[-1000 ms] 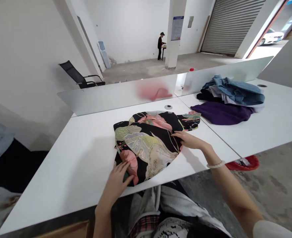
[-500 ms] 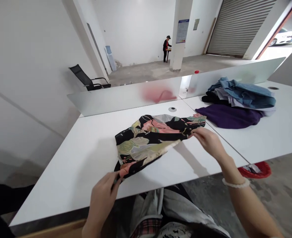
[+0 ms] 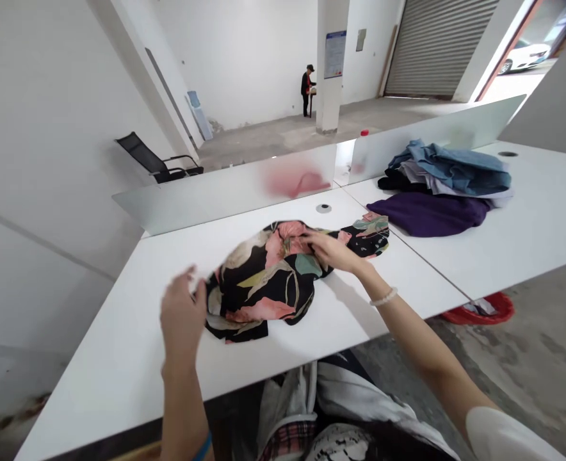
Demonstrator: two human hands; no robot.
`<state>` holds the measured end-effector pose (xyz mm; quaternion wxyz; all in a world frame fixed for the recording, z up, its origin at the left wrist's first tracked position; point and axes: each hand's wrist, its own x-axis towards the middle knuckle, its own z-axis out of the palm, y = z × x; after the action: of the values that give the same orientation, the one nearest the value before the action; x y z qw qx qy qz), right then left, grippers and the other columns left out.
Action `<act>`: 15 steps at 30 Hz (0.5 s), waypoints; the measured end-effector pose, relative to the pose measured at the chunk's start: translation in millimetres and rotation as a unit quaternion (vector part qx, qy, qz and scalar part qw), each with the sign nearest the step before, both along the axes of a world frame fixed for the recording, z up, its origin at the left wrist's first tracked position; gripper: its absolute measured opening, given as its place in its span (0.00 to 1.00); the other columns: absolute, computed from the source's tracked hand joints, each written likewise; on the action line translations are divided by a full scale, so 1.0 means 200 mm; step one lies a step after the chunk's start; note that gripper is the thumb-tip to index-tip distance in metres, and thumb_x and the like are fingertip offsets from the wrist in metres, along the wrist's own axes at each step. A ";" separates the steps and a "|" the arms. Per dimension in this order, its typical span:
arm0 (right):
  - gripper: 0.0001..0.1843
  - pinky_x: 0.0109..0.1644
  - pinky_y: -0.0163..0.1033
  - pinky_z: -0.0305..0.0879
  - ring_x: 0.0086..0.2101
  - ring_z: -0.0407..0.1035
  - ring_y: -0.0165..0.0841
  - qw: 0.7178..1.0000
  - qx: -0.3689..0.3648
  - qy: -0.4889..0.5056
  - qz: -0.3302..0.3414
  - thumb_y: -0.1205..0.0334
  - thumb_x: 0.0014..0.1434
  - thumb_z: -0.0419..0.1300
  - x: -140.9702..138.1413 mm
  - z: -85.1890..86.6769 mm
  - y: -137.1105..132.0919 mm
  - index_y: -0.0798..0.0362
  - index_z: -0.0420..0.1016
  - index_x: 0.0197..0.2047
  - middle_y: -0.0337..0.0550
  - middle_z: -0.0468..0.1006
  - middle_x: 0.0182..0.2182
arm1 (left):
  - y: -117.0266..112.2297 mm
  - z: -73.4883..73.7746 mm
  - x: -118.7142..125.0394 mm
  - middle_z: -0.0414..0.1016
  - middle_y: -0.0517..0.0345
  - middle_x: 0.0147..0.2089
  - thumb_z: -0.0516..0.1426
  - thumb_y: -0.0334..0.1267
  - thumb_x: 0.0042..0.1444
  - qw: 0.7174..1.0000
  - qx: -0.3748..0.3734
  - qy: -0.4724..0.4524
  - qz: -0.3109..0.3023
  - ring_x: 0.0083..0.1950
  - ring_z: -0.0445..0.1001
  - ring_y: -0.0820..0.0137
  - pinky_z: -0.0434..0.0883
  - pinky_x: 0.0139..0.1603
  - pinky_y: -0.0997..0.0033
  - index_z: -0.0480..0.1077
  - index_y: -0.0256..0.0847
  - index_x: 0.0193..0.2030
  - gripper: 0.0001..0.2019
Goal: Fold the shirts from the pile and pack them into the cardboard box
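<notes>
A black garment with a large pink, green and cream leaf print lies bunched on the white table. My right hand rests on its upper part, with the fingertips gathering the fabric into a fold. My left hand is raised at the garment's left edge, fingers apart, holding nothing. A little fabric at that edge may touch it, but I cannot tell. A pale bead bracelet circles my right wrist.
A folded purple garment and a denim-blue pile lie on the adjoining table to the right. A frosted partition runs along the far table edge. A red bin stands on the floor beyond the right edge. A distant person stands at the back.
The garment has dropped from a lifted, stretched shape to a bunched heap with another printed side showing. My left hand has let go and moved left; my right hand has moved left onto the fabric.
</notes>
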<state>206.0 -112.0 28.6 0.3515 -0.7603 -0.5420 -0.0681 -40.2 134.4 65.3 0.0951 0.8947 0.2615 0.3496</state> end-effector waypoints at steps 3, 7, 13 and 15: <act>0.26 0.56 0.57 0.62 0.51 0.68 0.39 0.994 -0.099 -0.022 0.044 0.79 0.52 0.45 -0.05 -0.23 -0.12 0.52 0.75 0.47 0.49 0.74 0.51 | -0.17 -0.30 -0.11 0.77 0.55 0.45 0.48 0.42 0.62 0.969 -0.111 0.141 -0.168 0.43 0.76 0.64 0.72 0.44 0.65 0.70 0.44 0.48 0.14; 0.24 0.59 0.57 0.59 0.58 0.59 0.44 0.993 -0.103 -0.066 0.002 0.79 0.53 0.50 -0.08 -0.46 -0.19 0.53 0.75 0.48 0.55 0.67 0.57 | -0.34 -0.61 -0.13 0.76 0.51 0.48 0.50 0.37 0.59 0.945 -0.077 0.186 -0.257 0.50 0.73 0.60 0.70 0.51 0.60 0.71 0.42 0.49 0.13; 0.16 0.61 0.63 0.52 0.62 0.52 0.47 0.991 -0.101 -0.078 -0.029 0.67 0.59 0.56 -0.19 -0.53 -0.02 0.52 0.73 0.51 0.58 0.64 0.58 | -0.41 -0.66 0.12 0.72 0.46 0.50 0.54 0.39 0.57 0.951 -0.050 0.174 -0.250 0.56 0.66 0.52 0.66 0.55 0.48 0.72 0.41 0.47 0.13; 0.11 0.61 0.63 0.51 0.60 0.55 0.46 0.991 -0.095 -0.089 -0.015 0.66 0.60 0.56 -0.23 -0.52 0.03 0.51 0.76 0.44 0.55 0.68 0.55 | -0.43 -0.66 0.20 0.72 0.44 0.50 0.56 0.38 0.55 0.952 -0.081 0.145 -0.257 0.58 0.65 0.50 0.64 0.56 0.46 0.73 0.40 0.44 0.11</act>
<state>160.6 -105.7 -75.2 0.2265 -0.7892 -0.5638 -0.0890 -0.5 47.6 -67.5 0.2144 0.9621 0.0614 0.1572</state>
